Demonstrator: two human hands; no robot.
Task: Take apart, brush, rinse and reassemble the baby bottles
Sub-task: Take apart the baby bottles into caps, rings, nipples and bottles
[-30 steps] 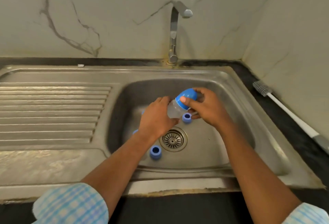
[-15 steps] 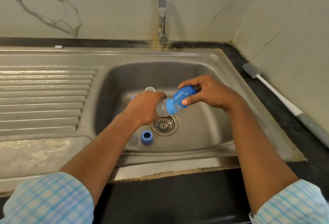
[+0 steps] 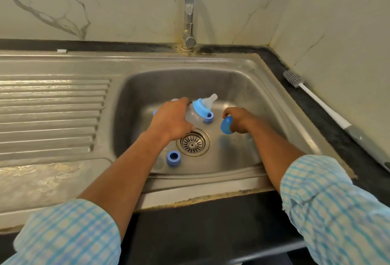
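My left hand (image 3: pixel 173 120) grips a clear baby bottle (image 3: pixel 193 117) over the sink basin, tilted with its blue collar (image 3: pixel 200 108) and bare teat (image 3: pixel 210 101) pointing up and to the right. To its right, low in the basin, my right hand (image 3: pixel 237 120) holds the blue dome cap (image 3: pixel 226 125), which is off the bottle. Two blue rings lie on the basin floor: one (image 3: pixel 173 158) left of the drain, another (image 3: pixel 209 117) just behind the bottle. More bottle parts behind my left hand are mostly hidden.
The steel sink (image 3: pixel 242 87) has a round drain (image 3: pixel 192 143) at its middle and a ribbed draining board (image 3: pixel 50 115) to the left. A tap (image 3: pixel 190 11) stands at the back. A white-handled bottle brush (image 3: pixel 316 104) lies on the dark counter at the right.
My right hand has pulled the blue cap off the bottle and moved right and down with it, baring the teat. My left hand keeps hold of the bottle.
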